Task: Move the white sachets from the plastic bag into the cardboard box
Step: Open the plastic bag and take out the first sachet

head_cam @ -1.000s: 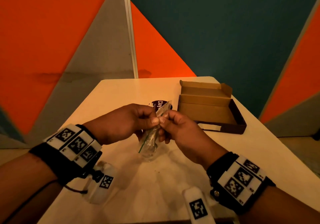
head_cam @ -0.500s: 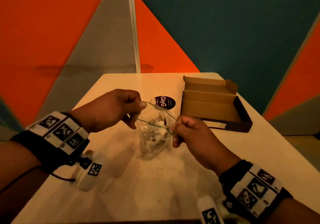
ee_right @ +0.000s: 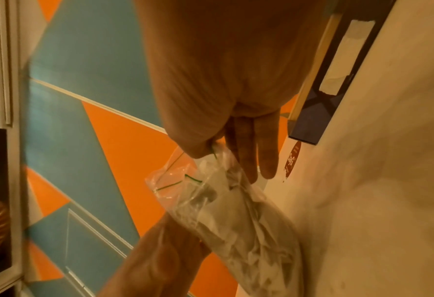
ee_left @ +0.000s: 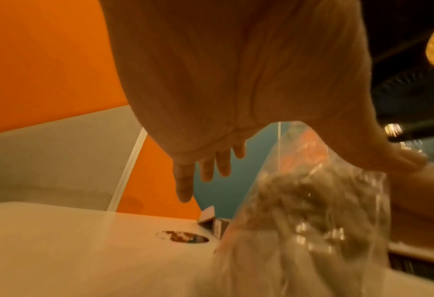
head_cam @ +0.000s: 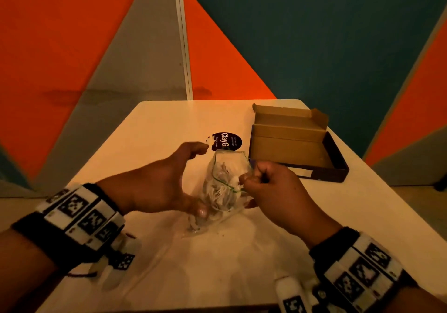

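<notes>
A clear plastic bag [head_cam: 223,191] with a green seal line stands on the table, its mouth open and white sachets [head_cam: 227,179] crumpled inside. My right hand [head_cam: 246,184] pinches the bag's rim between thumb and forefinger; the right wrist view shows that pinch [ee_right: 205,148] on the bag [ee_right: 236,211]. My left hand [head_cam: 198,179] is spread open beside the bag, its thumb touching the lower side. In the left wrist view its fingers [ee_left: 185,180] are straight next to the bag [ee_left: 299,221]. The open cardboard box [head_cam: 290,148] lies just behind the right hand, with nothing visible inside.
A round dark sticker [head_cam: 226,140] lies on the white table [head_cam: 169,123] between the bag and the far edge. The box's lid flap [head_cam: 287,116] stands up at the back. Painted wall panels close off the table's far side.
My left hand has let go of the bag's rim, opened and dropped to the bag's lower side. The right hand keeps its pinch, and the bag's mouth stays open.
</notes>
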